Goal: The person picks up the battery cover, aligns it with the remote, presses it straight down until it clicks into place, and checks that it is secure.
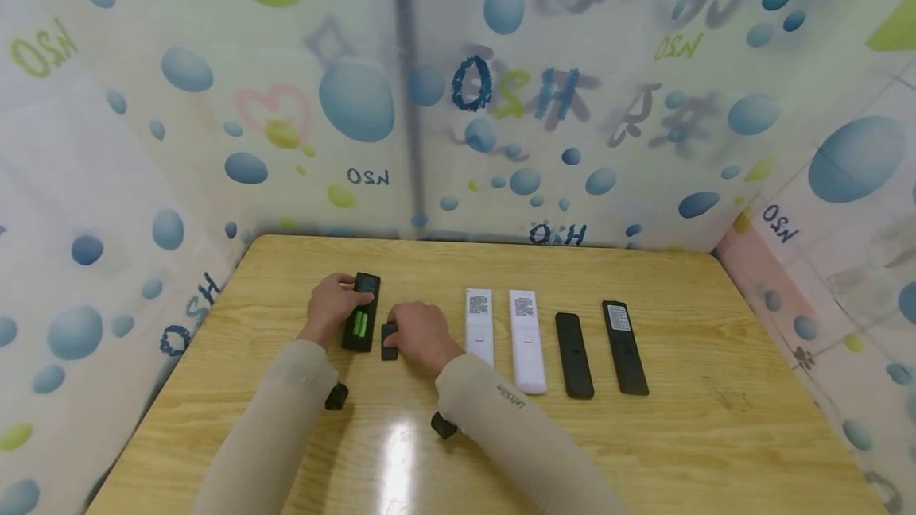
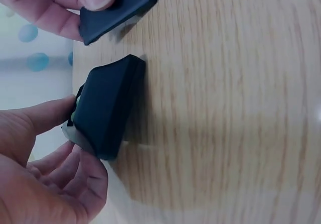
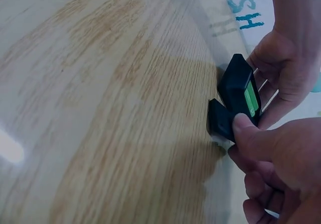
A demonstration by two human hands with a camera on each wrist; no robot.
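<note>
A black remote control (image 1: 368, 286) lies face down at the left of the table, its battery compartment uncovered and two green batteries (image 1: 360, 324) inside. My left hand (image 1: 331, 307) holds it from the left side, thumb across its back and fingers along its far edge. Just right of the remote, my right hand (image 1: 424, 334) pinches a small black battery cover (image 1: 389, 353) between thumb and fingers. In the right wrist view the cover (image 3: 218, 118) overlaps the near side of the remote (image 3: 234, 86), with the green batteries showing beyond.
To the right lie two white remotes (image 1: 479, 315) (image 1: 528, 348) and two black remotes (image 1: 575, 356) (image 1: 626, 356), side by side with their backs up. The wooden table (image 1: 716, 435) meets a patterned curtain (image 1: 615, 141) at its back edge.
</note>
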